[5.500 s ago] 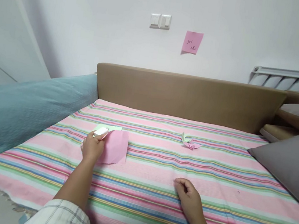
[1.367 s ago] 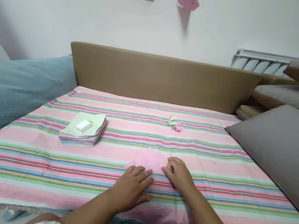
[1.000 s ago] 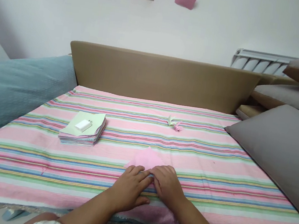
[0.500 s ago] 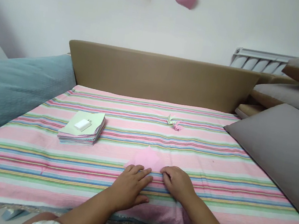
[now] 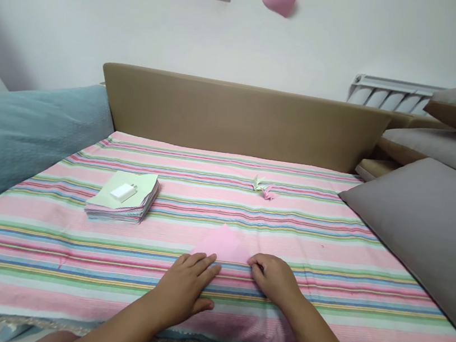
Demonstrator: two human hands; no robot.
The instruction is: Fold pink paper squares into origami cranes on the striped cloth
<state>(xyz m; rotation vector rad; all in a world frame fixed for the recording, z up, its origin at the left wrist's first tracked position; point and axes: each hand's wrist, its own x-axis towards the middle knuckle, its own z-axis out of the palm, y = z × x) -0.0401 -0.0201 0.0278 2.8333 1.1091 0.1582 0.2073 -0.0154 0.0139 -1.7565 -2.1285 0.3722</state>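
A pink sheet of paper, folded into a triangle, lies on the striped cloth with its point away from me. My left hand rests flat over the paper's near left edge, fingers extended and a little apart. At the right corner, my right hand has its thumb and forefinger pinched on the paper, the other fingers curled under. Farther back on the cloth stand two small folded paper cranes, a green one and a pink one.
To the left sits a stack of coloured paper with a white charger plug on top. Grey cushions line the right side, and a blue-green covered armrest the left. Behind runs a brown backrest.
My left hand has slid left along the paper's near edge, toward its left corner. The right hand stays at the right corner. The view has shifted slightly.
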